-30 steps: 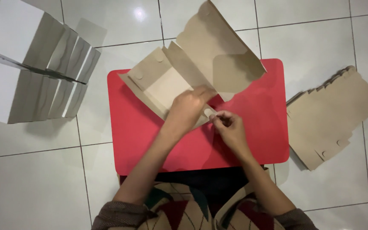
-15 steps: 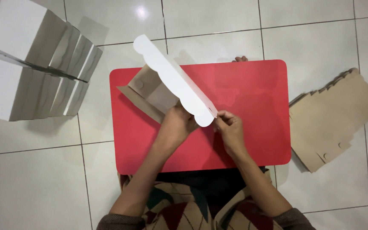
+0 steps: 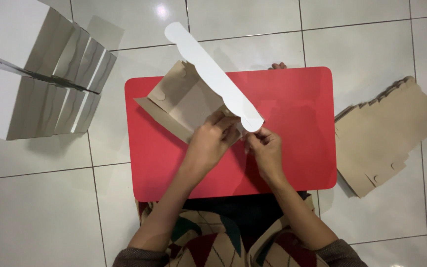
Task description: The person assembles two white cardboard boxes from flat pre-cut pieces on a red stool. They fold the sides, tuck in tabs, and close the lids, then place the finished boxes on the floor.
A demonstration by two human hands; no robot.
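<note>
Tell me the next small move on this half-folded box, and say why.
Probably press the white scalloped flap down toward the brown box. It stands raised at a slant, while the left hand and right hand pinch its near corner on the red table.

I had one head view | it looked straight down from above the lap | sat fairly near the red table (image 3: pixel 292 163) | tiled floor (image 3: pixel 40 212) framed it
</note>
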